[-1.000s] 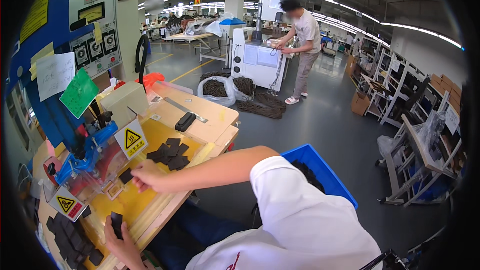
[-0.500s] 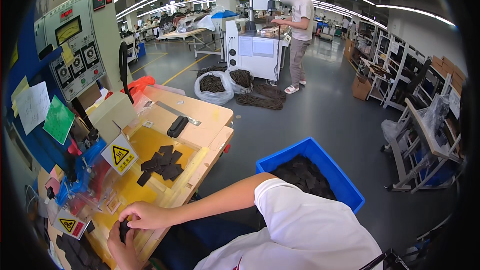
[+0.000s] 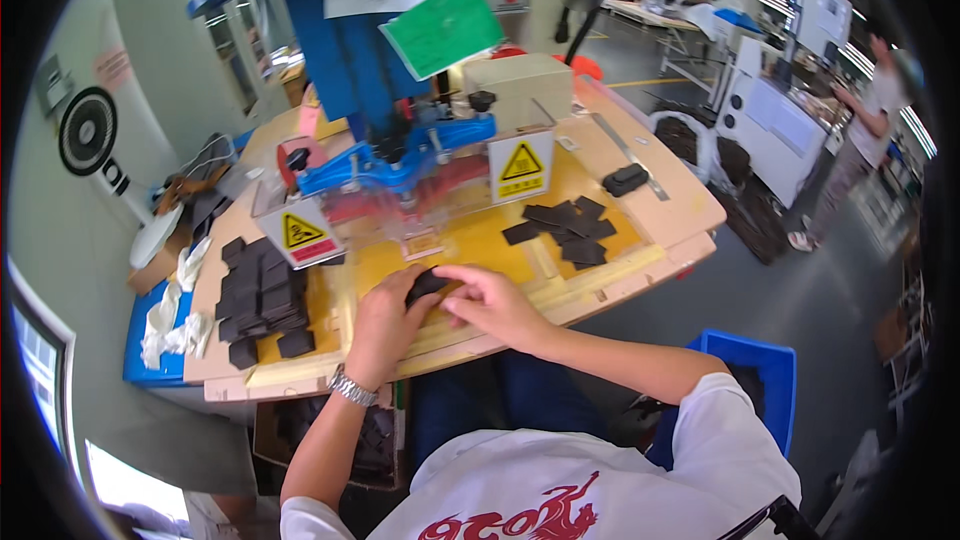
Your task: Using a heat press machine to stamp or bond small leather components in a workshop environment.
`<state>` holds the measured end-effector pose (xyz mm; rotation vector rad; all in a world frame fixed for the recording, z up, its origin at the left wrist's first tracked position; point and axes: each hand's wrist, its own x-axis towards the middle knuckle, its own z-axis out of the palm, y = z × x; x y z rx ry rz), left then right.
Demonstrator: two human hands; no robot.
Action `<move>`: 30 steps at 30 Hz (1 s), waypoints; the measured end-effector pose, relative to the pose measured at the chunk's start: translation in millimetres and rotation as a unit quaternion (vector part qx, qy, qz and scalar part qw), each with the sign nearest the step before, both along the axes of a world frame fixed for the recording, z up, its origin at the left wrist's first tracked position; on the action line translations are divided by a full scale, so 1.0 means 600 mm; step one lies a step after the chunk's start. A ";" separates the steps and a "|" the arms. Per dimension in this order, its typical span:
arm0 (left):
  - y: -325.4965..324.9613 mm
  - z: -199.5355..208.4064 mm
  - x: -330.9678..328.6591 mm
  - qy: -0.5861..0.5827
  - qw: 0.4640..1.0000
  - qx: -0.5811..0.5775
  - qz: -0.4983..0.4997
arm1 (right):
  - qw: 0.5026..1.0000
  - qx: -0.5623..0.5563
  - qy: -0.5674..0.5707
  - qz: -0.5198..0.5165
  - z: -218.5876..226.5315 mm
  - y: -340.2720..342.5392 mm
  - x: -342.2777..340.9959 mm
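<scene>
Near the front middle of the yellow work surface (image 3: 455, 285), my left hand (image 3: 382, 320) is closed around small black pieces (image 3: 426, 286), perhaps a short stack; their exact number is hidden. My right hand (image 3: 495, 310) comes in from the right, its index fingertip on the upper edge of the pieces and its thumb close by the lower side. Just beyond my hands stands a blue press head (image 3: 400, 165) behind a clear guard with warning signs. Stacked black pieces (image 3: 262, 290) lie to the left, and a loose pile of flat black rectangles (image 3: 570, 228) lies to the right.
A black oblong block (image 3: 626, 179) and a metal ruler (image 3: 630, 155) lie at the table's right. Below are a blue bin (image 3: 775, 365) at right and a carton of dark pieces (image 3: 385, 470). A fan (image 3: 90, 130) stands left. Another person (image 3: 865, 130) stands at a white machine.
My view has swung left and down, bringing the press, the left stack and both forearms into sight. Both hands stay together at the black pieces.
</scene>
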<state>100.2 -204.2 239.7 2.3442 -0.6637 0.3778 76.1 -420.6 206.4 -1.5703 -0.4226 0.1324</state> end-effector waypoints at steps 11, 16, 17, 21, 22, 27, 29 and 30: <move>0.077 -0.001 0.005 -0.052 0.994 0.056 0.083 | 0.986 -0.117 -0.018 -0.116 0.017 0.029 0.115; 0.070 0.003 0.021 -0.069 0.990 0.093 0.080 | 0.969 -0.220 0.004 -0.110 0.036 0.041 0.132; 0.067 -0.001 0.029 -0.080 0.989 0.102 0.064 | 0.969 -0.222 0.004 -0.111 0.027 0.041 0.138; 0.043 -0.006 0.045 -0.082 0.983 0.149 0.074 | 0.942 -0.300 -0.066 -0.137 0.012 0.048 0.143; 0.040 -0.010 0.049 -0.091 0.981 0.156 0.071 | 0.933 -0.322 -0.087 -0.137 0.016 0.050 0.139; 0.031 -0.028 0.070 -0.122 0.977 0.166 0.056 | 0.922 -0.358 -0.089 -0.121 0.030 0.054 0.129; 0.024 -0.023 0.073 -0.135 0.964 0.222 0.048 | 0.919 -0.364 -0.094 -0.121 0.024 0.051 0.130; 0.024 -0.024 0.074 -0.132 0.965 0.219 0.052 | 0.929 -0.341 -0.102 -0.104 0.024 0.045 0.130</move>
